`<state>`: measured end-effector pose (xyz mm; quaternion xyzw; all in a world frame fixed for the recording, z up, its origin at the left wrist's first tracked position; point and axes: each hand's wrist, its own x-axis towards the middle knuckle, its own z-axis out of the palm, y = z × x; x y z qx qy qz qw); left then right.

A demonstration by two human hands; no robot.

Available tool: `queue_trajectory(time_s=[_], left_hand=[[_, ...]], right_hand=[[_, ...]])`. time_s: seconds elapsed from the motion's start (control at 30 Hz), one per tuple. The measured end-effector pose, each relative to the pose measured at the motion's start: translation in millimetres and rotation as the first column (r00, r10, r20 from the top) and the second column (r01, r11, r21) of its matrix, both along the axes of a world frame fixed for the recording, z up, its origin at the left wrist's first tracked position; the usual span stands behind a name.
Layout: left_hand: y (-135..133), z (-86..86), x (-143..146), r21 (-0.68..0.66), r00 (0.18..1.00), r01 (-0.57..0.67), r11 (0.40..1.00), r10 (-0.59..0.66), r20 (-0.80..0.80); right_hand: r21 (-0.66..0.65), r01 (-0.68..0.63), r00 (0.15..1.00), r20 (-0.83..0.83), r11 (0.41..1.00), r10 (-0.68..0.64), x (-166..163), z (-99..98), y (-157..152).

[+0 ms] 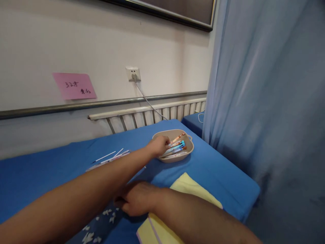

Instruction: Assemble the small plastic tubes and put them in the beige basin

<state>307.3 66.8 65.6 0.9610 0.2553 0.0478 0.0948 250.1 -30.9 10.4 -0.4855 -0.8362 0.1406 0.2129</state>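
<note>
My left hand (159, 145) reaches out over the blue bed sheet (45, 173) to a beige tray (186, 151); its fingers are curled onto the pens (177, 146) lying in the tray. My right hand (135, 200) rests low on the bed near me, fingers bent and pressed onto a dark blue cloth with white flowers (99, 230). I cannot see whether anything is inside that hand. A yellow towel (193, 191) lies under my right forearm.
Several loose pens and white sticks (109, 158) lie on the sheet left of the tray. A white bed rail (147, 113) runs along the wall, with a socket and cable (133, 74) and a pink note (74, 86). A blue curtain (266, 101) hangs on the right.
</note>
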Motion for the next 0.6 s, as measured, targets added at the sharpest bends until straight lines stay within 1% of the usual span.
queue_trajectory(time_s=[0.13, 0.23, 0.33, 0.47, 0.53, 0.6], left_hand=[[-4, -15.3, 17, 0.005, 0.994, -0.002, 1.000, 0.002, -0.109], [-7, -22.3, 22, 0.003, 0.984, 0.014, 1.000, -0.013, -0.175], [-7, -25.1, 24, 0.006, 0.976, 0.024, 1.000, -0.022, -0.215], [-5, -26.1, 26, 0.023, 0.968, 0.014, 1.000, -0.008, -0.249], [-5, -26.4, 27, 0.037, 0.965, 0.013, 0.999, -0.003, -0.262], [-5, -26.8, 27, 0.054, 0.962, 0.015, 0.998, 0.000, -0.275]], right_hand=[[-0.018, 0.016, 1.000, -0.001, 1.000, -0.016, -1, 2.1, -1], [-0.013, 0.020, 1.000, -0.020, 1.000, -0.020, -2, 1.1, 1], [0.022, -0.002, 0.999, -0.046, 1.000, 0.003, -2, -2.4, 5], [0.021, -0.014, 0.998, -0.055, 1.000, 0.016, -2, -5.9, 7], [-0.001, -0.006, 0.997, -0.071, 1.000, 0.006, -2, -5.5, 6], [-0.054, 0.028, 0.993, -0.111, 0.998, -0.034, -3, -3.8, 5]])
